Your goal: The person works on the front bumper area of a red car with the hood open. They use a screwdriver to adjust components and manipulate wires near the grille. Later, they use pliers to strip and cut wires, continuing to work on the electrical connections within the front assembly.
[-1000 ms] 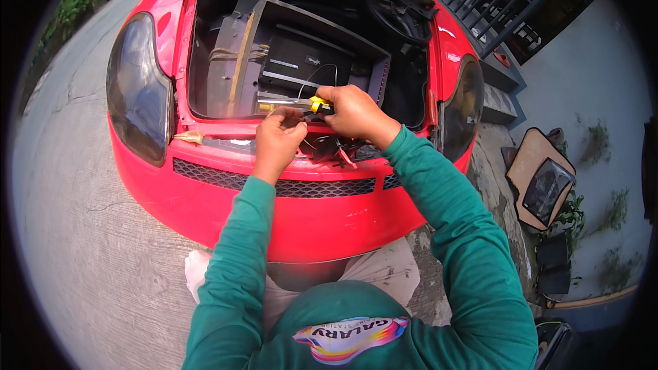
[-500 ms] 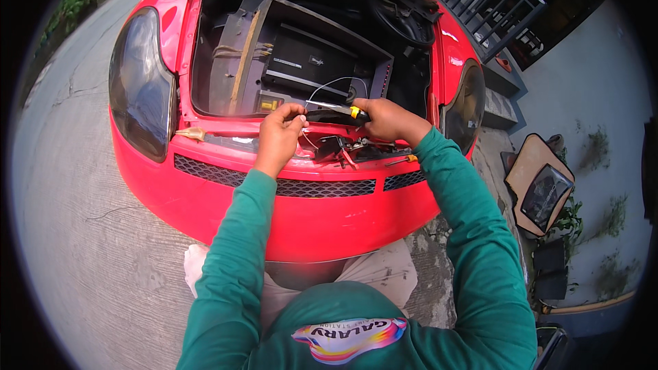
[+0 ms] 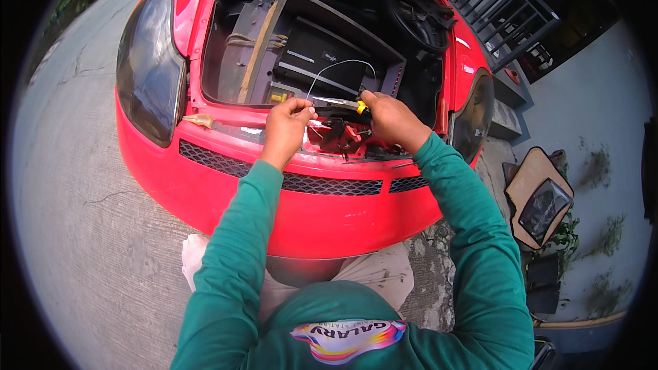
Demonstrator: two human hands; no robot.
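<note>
My left hand (image 3: 286, 130) is closed in a pinch on a thin pale wire (image 3: 336, 64), which arches up over the front of the open car compartment toward my right hand. My right hand (image 3: 395, 122) grips long-nose pliers (image 3: 334, 102) with yellow on the handles. Their metal jaws point left, with the tip close to the wire by my left fingertips; whether they touch it I cannot tell. Below the pliers, a dark part with red pieces and loose wires (image 3: 336, 136) sits at the front edge of the compartment. My right fingers partly hide the handles.
A grey open-topped box (image 3: 349, 24) holds a black flat unit (image 3: 322, 55) behind my hands. The red bumper (image 3: 329, 223) curves in front of me, between dark headlights. A tan object (image 3: 199, 120) lies on the left front edge. A trim panel (image 3: 538, 192) leans at right.
The pliers' jaws now show more fully, and the handles sit deeper in my right hand. The wire's arch stands higher. The whole view has shifted slightly.
</note>
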